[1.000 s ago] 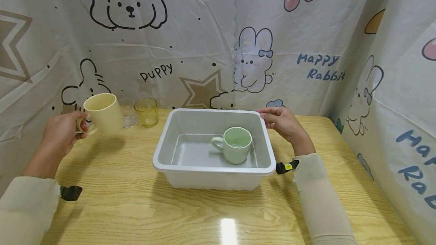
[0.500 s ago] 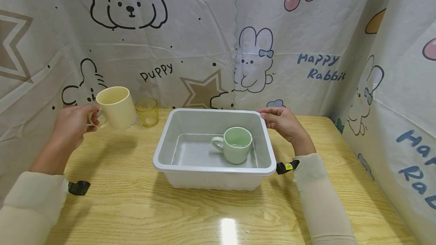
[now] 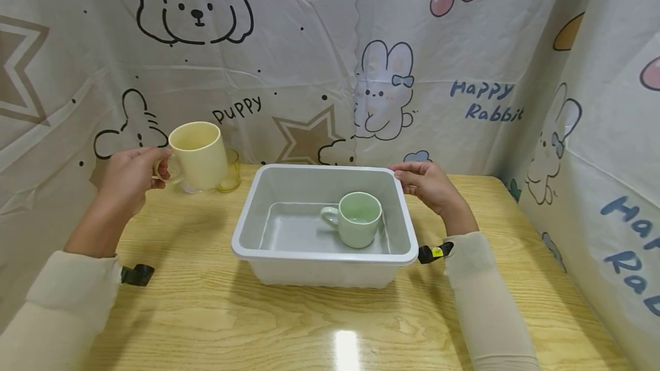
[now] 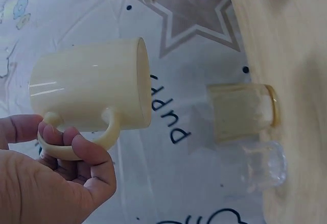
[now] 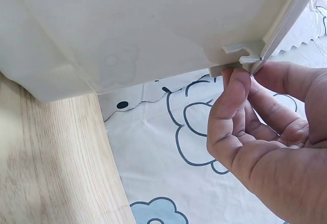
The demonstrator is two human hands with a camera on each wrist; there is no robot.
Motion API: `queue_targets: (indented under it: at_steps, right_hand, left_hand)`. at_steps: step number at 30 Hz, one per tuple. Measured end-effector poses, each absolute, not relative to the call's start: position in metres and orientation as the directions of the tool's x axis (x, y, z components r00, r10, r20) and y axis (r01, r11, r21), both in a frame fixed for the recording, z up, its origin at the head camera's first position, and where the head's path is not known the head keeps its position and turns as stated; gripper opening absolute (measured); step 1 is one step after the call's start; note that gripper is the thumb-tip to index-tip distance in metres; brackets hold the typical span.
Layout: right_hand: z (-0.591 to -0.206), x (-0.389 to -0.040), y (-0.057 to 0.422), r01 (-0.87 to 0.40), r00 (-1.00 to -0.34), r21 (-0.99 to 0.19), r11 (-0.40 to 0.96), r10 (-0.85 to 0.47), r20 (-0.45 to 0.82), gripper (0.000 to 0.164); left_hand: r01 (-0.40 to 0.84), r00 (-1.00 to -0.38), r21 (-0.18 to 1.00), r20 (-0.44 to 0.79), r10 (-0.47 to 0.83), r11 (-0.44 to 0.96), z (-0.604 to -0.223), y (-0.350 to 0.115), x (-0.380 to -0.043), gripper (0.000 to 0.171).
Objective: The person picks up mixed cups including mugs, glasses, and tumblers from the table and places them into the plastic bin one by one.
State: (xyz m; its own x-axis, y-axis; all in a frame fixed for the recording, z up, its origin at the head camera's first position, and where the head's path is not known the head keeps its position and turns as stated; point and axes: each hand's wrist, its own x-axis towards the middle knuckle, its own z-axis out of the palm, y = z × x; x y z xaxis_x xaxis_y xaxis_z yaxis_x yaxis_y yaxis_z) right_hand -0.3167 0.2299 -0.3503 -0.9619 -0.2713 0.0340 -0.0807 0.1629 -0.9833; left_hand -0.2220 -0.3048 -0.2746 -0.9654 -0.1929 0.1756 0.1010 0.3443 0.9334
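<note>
My left hand [image 3: 129, 179] grips a pale yellow mug [image 3: 201, 156] by its handle and holds it up off the table, left of the basin. In the left wrist view, curled fingers go round the mug's handle [image 4: 110, 132]. A white plastic basin [image 3: 319, 271] stands mid-table, and inside it, toward the right, sits a light green mug [image 3: 359, 222] upright, handle to the left. At the basin's back right corner, my right hand [image 3: 428, 188] pinches the rim. The right wrist view shows thumb and fingers on that corner [image 5: 255, 60] of the basin.
Behind the yellow mug, partly hidden, stand an amber glass [image 3: 233, 170] and a clear glass [image 4: 265, 165] near the table's back edge. A printed cloth [image 3: 309, 62] hangs behind and along both sides of the wooden table [image 3: 247, 325].
My left hand has carried the yellow mug rightward and slightly up, so it now covers most of the clear glass and part of the amber one. My right hand stays on the basin's rim.
</note>
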Motion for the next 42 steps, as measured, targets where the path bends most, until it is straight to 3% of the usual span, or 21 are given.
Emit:
queue_targets:
  at_steps: [6, 13, 29, 42]
  right_hand:
    - [-0.350, -0.316, 0.230, -0.085, -0.960, -0.983, 0.161, -0.277, 0.038, 0.035]
    - [-0.349, -0.315, 0.230, -0.089, -0.960, -0.984, 0.154, -0.275, 0.044, 0.035]
    - [-0.350, -0.316, 0.230, -0.086, -0.960, -0.986, 0.146, -0.276, 0.042, 0.034]
    - [-0.350, -0.317, 0.230, -0.088, -0.960, -0.985, 0.151, -0.277, 0.043, 0.033]
  left_hand:
    - [0.136, -0.968, 0.915, 0.204, -0.146, 0.380, -0.266, -0.291, -0.224, 0.042]
    - [0.142, -0.972, 0.912, 0.203, -0.122, 0.384, -0.258, -0.273, -0.222, 0.032]
    - [0.223, -0.969, 0.877, 0.248, -0.004, 0.425, -0.254, -0.230, -0.220, 0.036]
    - [0.266, -0.964, 0.902, 0.246, 0.103, 0.339, -0.257, -0.190, -0.218, 0.029]
